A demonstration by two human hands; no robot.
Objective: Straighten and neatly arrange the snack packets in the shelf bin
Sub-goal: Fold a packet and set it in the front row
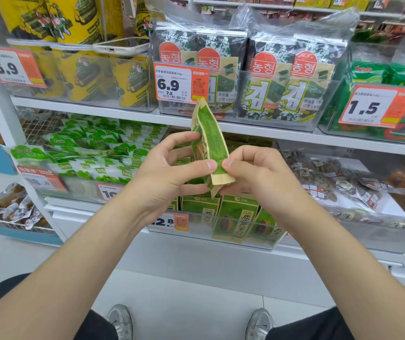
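I hold one green and tan snack packet (209, 141) upright, edge-on, in front of the shelves. My left hand (172, 173) pinches its left side with thumb and fingers. My right hand (255, 173) pinches its lower right edge near the tan bottom seal. Below my hands, a clear shelf bin (265, 236) holds several matching green packets (236, 217) standing upright, fronts facing me. A 12.8 price tag (168, 222) hangs on the bin's front at the left.
Above, a clear bin holds seaweed packs (292, 77) behind a 6.9 tag (180, 82). Yellow bags (81, 69) stand upper left with a phone (120, 47) on their bin rim. Small green-white packets (98, 153) lie to the left, brown wrapped snacks (344, 182) to the right.
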